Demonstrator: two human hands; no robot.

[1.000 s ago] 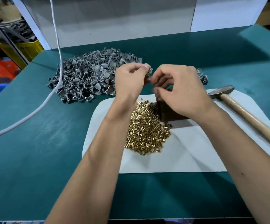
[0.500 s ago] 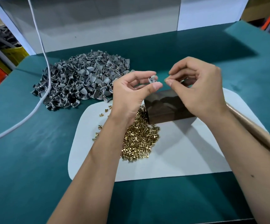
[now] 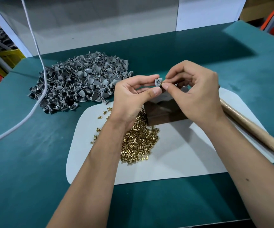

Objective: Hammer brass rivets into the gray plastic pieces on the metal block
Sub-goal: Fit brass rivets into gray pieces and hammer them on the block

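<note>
Hands closed gap: left hand point(image 3: 133, 96) pinches gray piece point(image 3: 158, 82), right hand point(image 3: 197, 94) pinches rivet point(image 3: 161, 83).

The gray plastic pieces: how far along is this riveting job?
Nothing I can see looks finished. In hand: the left hand holds one gray piece while the right hand pinches a brass rivet against it. Left: hammering it on the metal block; the hammer lies untouched, and the gray pile and rivet heap remain large.
</note>
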